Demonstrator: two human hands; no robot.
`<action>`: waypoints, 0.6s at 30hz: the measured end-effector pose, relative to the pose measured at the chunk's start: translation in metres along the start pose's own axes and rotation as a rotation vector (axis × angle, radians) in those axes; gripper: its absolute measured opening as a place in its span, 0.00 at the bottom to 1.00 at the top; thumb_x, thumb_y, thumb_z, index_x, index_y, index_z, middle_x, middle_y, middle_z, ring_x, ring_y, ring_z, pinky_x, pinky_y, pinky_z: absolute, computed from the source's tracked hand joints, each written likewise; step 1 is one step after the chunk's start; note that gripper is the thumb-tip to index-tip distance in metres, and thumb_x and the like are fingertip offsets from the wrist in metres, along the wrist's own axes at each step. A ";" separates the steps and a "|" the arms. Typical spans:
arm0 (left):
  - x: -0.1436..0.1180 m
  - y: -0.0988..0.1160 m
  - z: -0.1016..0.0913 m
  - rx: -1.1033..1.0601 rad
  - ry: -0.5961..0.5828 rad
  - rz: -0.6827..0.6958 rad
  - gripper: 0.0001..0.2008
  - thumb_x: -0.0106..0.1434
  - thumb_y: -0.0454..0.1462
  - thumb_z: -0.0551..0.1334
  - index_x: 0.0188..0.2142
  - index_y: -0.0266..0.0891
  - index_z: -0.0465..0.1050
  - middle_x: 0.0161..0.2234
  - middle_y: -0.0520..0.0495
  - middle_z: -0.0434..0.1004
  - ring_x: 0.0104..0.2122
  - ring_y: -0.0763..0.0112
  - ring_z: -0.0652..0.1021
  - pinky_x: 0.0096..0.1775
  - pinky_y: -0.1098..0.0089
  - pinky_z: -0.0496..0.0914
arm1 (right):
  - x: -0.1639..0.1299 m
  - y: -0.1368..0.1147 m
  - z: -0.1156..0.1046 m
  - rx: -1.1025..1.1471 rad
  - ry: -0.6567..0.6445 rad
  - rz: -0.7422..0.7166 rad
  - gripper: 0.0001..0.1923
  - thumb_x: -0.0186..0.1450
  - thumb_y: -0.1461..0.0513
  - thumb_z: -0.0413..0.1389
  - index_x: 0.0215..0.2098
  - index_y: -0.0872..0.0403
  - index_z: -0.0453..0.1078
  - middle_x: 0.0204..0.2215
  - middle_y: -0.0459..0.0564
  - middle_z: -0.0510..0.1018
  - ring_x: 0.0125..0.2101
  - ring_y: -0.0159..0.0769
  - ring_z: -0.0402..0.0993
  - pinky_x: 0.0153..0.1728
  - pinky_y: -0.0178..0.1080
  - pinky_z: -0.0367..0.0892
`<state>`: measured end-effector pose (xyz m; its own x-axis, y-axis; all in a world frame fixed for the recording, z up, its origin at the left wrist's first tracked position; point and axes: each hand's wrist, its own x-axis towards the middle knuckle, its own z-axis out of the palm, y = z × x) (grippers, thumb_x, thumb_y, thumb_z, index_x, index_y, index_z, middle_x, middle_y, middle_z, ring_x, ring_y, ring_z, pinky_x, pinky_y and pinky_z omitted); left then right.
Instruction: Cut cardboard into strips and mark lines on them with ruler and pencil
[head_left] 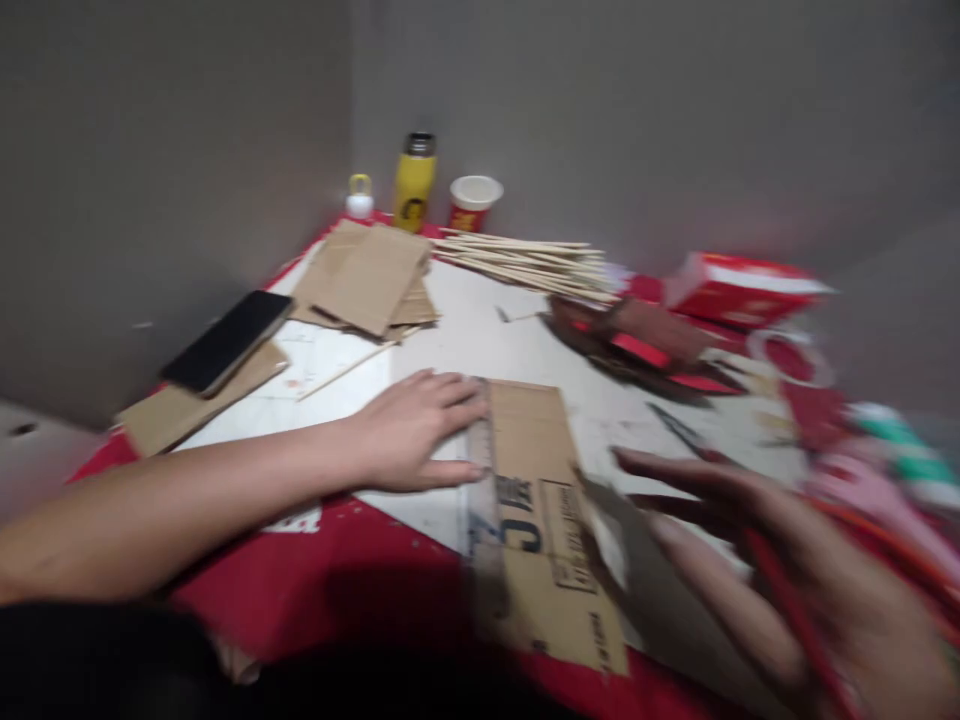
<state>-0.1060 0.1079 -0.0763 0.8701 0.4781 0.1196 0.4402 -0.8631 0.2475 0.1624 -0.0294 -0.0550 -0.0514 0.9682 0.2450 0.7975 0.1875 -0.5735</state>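
Observation:
My left hand [424, 425] lies flat with fingers spread, its fingertips and thumb pressing a clear ruler [481, 500] along the left edge of a brown cardboard piece [536, 430]. The cardboard has dark printing and reaches over the table's near edge. My right hand [795, 570] is raised right of the cardboard, blurred, with index finger and thumb apart. A thin red stick-shaped thing [795, 610] runs through this hand; its exact kind is unclear. Beyond those fingers a dark pointed blade [679, 430] lies on the table, partly hidden.
At the back left are stacked cardboard pieces [375, 275] and a black phone [229, 340]. Wooden sticks [525, 262], a yellow bottle [415, 185] and a paper cup [474, 200] stand farther back. A brown boat-like object [637, 345] and red box [739, 290] sit right.

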 end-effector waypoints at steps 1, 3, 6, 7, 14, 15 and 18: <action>0.000 -0.003 0.000 -0.008 0.006 -0.002 0.34 0.67 0.54 0.59 0.64 0.33 0.64 0.66 0.32 0.64 0.64 0.44 0.67 0.62 0.45 0.61 | 0.000 -0.001 0.000 0.013 -0.024 0.053 0.14 0.70 0.56 0.56 0.53 0.45 0.69 0.46 0.54 0.81 0.45 0.47 0.80 0.43 0.47 0.77; 0.001 -0.008 0.001 0.006 -0.001 -0.001 0.35 0.68 0.54 0.58 0.65 0.32 0.64 0.66 0.32 0.63 0.64 0.42 0.66 0.63 0.42 0.60 | 0.002 0.000 0.005 0.090 -0.057 0.147 0.12 0.70 0.56 0.54 0.50 0.48 0.68 0.45 0.55 0.82 0.41 0.46 0.82 0.37 0.44 0.79; 0.001 -0.011 0.001 0.035 -0.008 0.007 0.36 0.69 0.55 0.55 0.66 0.32 0.62 0.67 0.32 0.61 0.66 0.42 0.64 0.63 0.40 0.60 | 0.008 0.002 0.013 0.150 -0.079 0.216 0.13 0.70 0.56 0.53 0.51 0.51 0.67 0.46 0.55 0.81 0.38 0.41 0.82 0.37 0.43 0.78; 0.001 -0.010 0.001 0.042 -0.011 0.007 0.36 0.69 0.56 0.55 0.67 0.32 0.61 0.67 0.32 0.61 0.66 0.43 0.63 0.63 0.40 0.60 | 0.009 0.002 0.015 0.164 -0.087 0.214 0.13 0.70 0.56 0.53 0.51 0.51 0.66 0.45 0.55 0.81 0.39 0.41 0.81 0.39 0.43 0.78; 0.002 -0.007 -0.003 0.052 -0.042 -0.016 0.37 0.70 0.57 0.53 0.68 0.35 0.59 0.69 0.35 0.59 0.68 0.46 0.61 0.64 0.41 0.59 | 0.007 0.004 0.023 0.207 -0.075 0.220 0.15 0.70 0.55 0.53 0.52 0.51 0.67 0.39 0.51 0.81 0.36 0.39 0.80 0.38 0.41 0.75; 0.002 -0.007 -0.003 0.053 -0.046 -0.015 0.36 0.70 0.56 0.53 0.68 0.35 0.58 0.69 0.35 0.58 0.68 0.46 0.60 0.64 0.41 0.59 | 0.006 0.005 0.024 0.207 -0.075 0.237 0.15 0.70 0.55 0.53 0.52 0.51 0.68 0.38 0.50 0.81 0.34 0.38 0.80 0.36 0.40 0.75; 0.004 -0.005 -0.003 0.058 -0.052 -0.018 0.35 0.70 0.55 0.54 0.68 0.37 0.58 0.70 0.35 0.56 0.68 0.46 0.60 0.65 0.42 0.59 | 0.005 0.004 0.028 0.229 -0.095 0.273 0.14 0.69 0.57 0.53 0.52 0.50 0.68 0.38 0.49 0.81 0.28 0.35 0.78 0.30 0.38 0.73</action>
<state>-0.1052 0.1146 -0.0738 0.8717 0.4857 0.0648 0.4666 -0.8633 0.1924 0.1487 -0.0192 -0.0783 0.0802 0.9967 -0.0088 0.6347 -0.0579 -0.7706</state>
